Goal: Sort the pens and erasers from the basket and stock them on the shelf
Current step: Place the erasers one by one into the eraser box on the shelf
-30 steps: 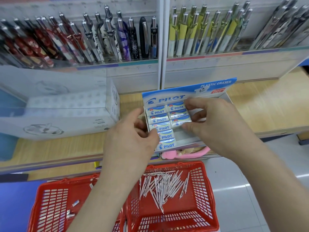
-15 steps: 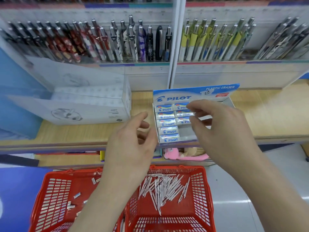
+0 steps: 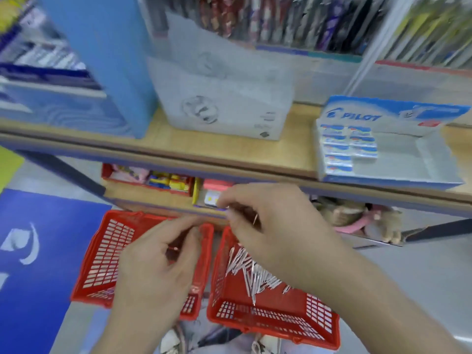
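Both hands hang over two red plastic mesh baskets: the left hand with curled fingers above the left basket, the right hand with fingertips drawn together above the right basket. The blur hides whether either holds something. Thin white pens lie heaped just under the right hand; blue-and-white wrapped erasers sit in a cardboard display box up and right of it. A hasty grab could catch crossed pens, and some may slip and fall.
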